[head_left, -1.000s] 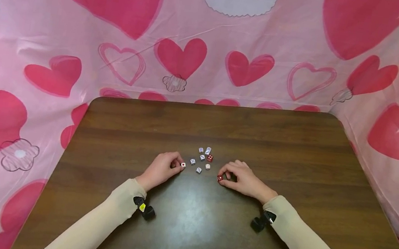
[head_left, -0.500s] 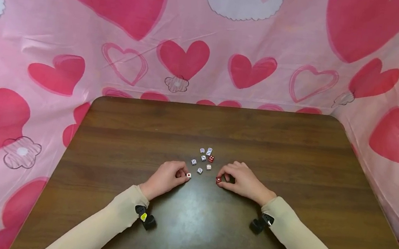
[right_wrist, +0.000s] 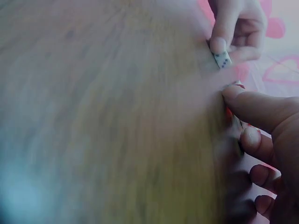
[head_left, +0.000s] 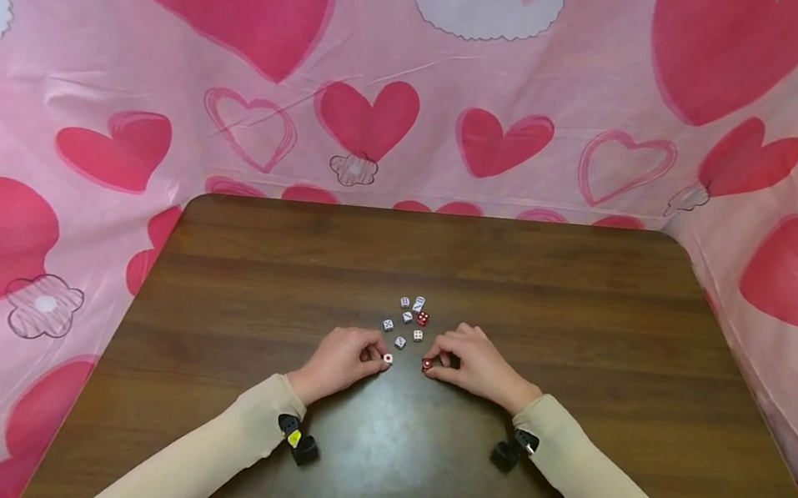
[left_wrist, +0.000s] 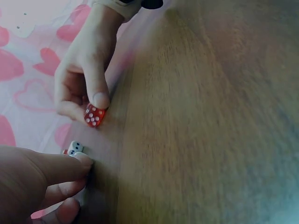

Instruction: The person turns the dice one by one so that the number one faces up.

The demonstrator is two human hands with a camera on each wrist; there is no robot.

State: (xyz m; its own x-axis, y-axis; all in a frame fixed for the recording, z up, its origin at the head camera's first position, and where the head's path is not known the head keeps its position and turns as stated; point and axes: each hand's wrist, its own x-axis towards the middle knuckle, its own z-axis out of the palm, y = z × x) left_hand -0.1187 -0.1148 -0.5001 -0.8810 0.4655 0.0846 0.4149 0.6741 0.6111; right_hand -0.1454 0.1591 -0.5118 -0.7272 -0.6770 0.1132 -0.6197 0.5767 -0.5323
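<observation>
My left hand (head_left: 345, 360) pinches a white die (head_left: 388, 359) with a red dot on top, between thumb and fingertips. Opposite it, my right hand (head_left: 480, 367) pinches a red die (head_left: 427, 365) the same way. A small gap separates the two dice, close over the table. In the left wrist view the red die (left_wrist: 94, 115) shows white pips below the right thumb, while the left thumb covers part of the white die (left_wrist: 75, 148). The right wrist view shows the white die (right_wrist: 222, 59) under the left thumb; the right thumb mostly hides the red one.
Just beyond the hands lies a loose group: several white dice (head_left: 400, 343) and another red die (head_left: 423, 319). The brown wooden table (head_left: 277, 258) has a pink heart-patterned cloth (head_left: 439, 61) hanging behind it and at both sides.
My left hand has carried the white die right and toward the body. The right hand has shifted slightly left and nearer with the red die. The two dice are now closer together.
</observation>
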